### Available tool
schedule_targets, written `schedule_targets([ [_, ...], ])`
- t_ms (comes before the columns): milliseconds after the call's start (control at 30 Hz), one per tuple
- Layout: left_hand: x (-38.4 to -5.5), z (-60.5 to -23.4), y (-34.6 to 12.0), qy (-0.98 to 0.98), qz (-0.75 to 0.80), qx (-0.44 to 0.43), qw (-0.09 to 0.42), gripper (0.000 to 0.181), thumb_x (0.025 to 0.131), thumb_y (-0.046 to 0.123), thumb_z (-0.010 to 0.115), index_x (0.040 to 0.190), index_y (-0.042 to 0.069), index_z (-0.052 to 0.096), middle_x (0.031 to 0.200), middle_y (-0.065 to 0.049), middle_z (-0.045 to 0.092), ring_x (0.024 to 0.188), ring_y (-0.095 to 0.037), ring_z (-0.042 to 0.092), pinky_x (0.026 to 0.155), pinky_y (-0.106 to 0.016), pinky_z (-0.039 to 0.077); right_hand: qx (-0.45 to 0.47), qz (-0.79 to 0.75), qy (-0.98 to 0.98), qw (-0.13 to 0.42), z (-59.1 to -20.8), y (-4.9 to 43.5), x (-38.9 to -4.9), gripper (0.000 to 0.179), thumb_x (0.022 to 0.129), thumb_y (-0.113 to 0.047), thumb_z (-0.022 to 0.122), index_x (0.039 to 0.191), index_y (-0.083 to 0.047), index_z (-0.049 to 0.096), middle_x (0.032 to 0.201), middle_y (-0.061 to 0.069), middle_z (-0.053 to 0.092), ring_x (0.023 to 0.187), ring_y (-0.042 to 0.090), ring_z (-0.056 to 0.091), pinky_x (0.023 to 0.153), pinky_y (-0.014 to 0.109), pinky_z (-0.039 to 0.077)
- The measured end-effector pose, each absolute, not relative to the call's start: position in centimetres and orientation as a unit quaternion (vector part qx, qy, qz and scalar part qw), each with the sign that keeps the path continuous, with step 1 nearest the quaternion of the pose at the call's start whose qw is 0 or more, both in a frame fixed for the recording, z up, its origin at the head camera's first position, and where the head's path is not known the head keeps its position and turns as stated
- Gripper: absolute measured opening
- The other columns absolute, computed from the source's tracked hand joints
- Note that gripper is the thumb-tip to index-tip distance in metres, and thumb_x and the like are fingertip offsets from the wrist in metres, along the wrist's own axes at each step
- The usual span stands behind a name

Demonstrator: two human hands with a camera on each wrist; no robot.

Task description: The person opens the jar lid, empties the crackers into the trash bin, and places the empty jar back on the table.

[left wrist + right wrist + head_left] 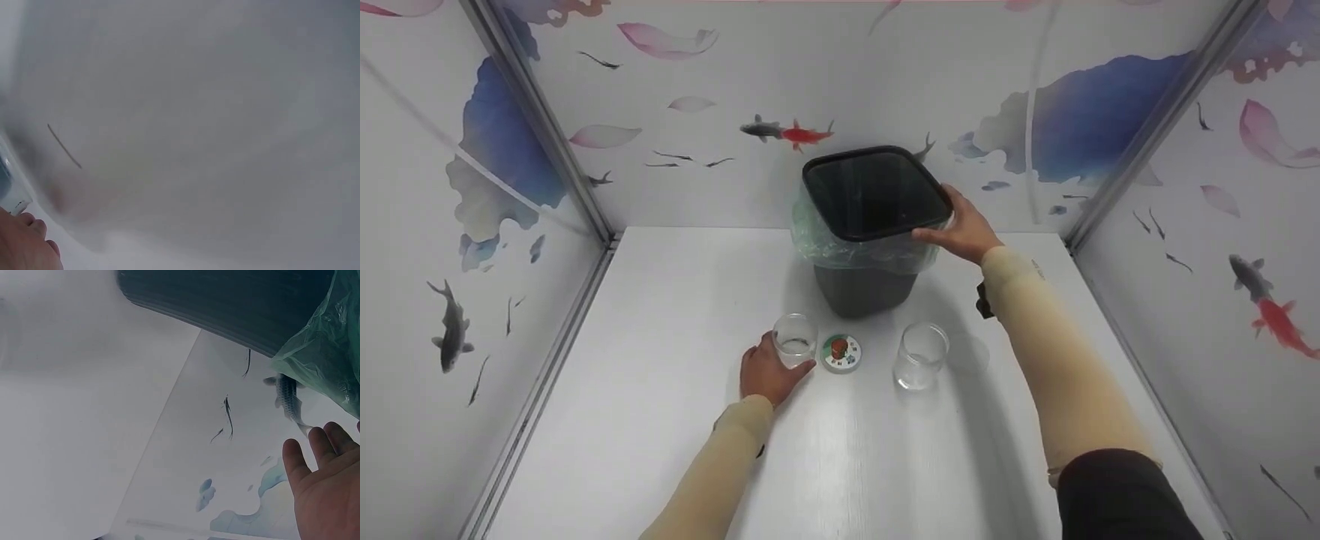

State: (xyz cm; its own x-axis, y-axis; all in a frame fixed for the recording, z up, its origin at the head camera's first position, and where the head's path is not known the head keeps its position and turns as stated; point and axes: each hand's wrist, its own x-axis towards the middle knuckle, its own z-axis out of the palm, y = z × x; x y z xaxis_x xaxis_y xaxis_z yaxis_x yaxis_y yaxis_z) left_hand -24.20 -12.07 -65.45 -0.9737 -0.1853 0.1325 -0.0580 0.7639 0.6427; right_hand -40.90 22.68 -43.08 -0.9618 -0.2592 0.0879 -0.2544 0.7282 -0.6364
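My left hand point(767, 373) curls round a clear glass point(795, 337) on the white table. In the left wrist view, only a few of its fingers show at the lower left corner. Just right of the glass lies a small round tin point(841, 353) with a printed top. My right hand point(966, 229) holds the near right corner of a dark trash bin point(866, 289), thumb along the front rim. A pale green bag point(840, 251) lines the bin and hangs over its outside. In the right wrist view, several fingers point(323, 447) stretch out beside this bag.
A second clear glass point(921, 356) stands right of the tin, in front of the bin. White panels with printed fish and petals enclose the table point(675, 315) at the back point(720, 75) and both sides. Metal strips point(540, 112) run along the corners.
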Motion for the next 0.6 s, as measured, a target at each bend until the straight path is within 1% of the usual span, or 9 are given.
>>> schedule_targets([
  [133, -24.30, -65.88, -12.09, -0.940, -0.318, 0.056, 0.105, 0.097, 0.074, 0.057, 0.081, 0.142, -0.001, 0.042, 0.133, -0.018, 0.059, 0.122, -0.032, 0.055, 0.112, -0.043, 0.029, -0.140, -0.341, 0.930, 0.000, -43.15, 22.75, -40.93, 0.117, 0.074, -0.065, 0.077, 0.160, -0.014, 0.016, 0.163, 0.011, 0.022, 0.148, 0.029, 0.021, 0.117, 0.049, 0.018],
  [300, -24.28, -66.04, -12.40, -0.943, -0.311, 0.047, 0.113, 0.097, 0.073, 0.058, 0.081, 0.139, -0.003, 0.044, 0.130, -0.019, 0.059, 0.120, -0.033, 0.056, 0.112, -0.044, 0.028, -0.139, -0.340, 0.930, 0.005, -43.22, 22.78, -41.08, 0.118, 0.074, -0.066, 0.077, 0.160, -0.015, 0.015, 0.163, 0.010, 0.022, 0.148, 0.028, 0.021, 0.117, 0.050, 0.019],
  [400, -24.27, -66.05, -12.63, -0.944, -0.309, 0.042, 0.110, 0.100, 0.072, 0.061, 0.081, 0.139, -0.003, 0.043, 0.130, -0.018, 0.059, 0.121, -0.032, 0.056, 0.112, -0.044, 0.028, -0.138, -0.342, 0.930, 0.010, -43.32, 22.81, -41.29, 0.119, 0.074, -0.067, 0.077, 0.160, -0.015, 0.013, 0.162, 0.010, 0.021, 0.148, 0.028, 0.020, 0.117, 0.050, 0.020],
  [600, -24.24, -66.31, -12.96, -0.945, -0.307, 0.040, 0.104, 0.109, 0.066, 0.066, 0.082, 0.142, -0.001, 0.040, 0.130, -0.016, 0.057, 0.122, -0.031, 0.054, 0.112, -0.043, 0.029, -0.140, -0.342, 0.929, 0.013, -43.30, 22.81, -41.25, 0.119, 0.075, -0.066, 0.076, 0.161, -0.015, 0.011, 0.163, 0.012, 0.020, 0.148, 0.029, 0.019, 0.116, 0.051, 0.020],
])
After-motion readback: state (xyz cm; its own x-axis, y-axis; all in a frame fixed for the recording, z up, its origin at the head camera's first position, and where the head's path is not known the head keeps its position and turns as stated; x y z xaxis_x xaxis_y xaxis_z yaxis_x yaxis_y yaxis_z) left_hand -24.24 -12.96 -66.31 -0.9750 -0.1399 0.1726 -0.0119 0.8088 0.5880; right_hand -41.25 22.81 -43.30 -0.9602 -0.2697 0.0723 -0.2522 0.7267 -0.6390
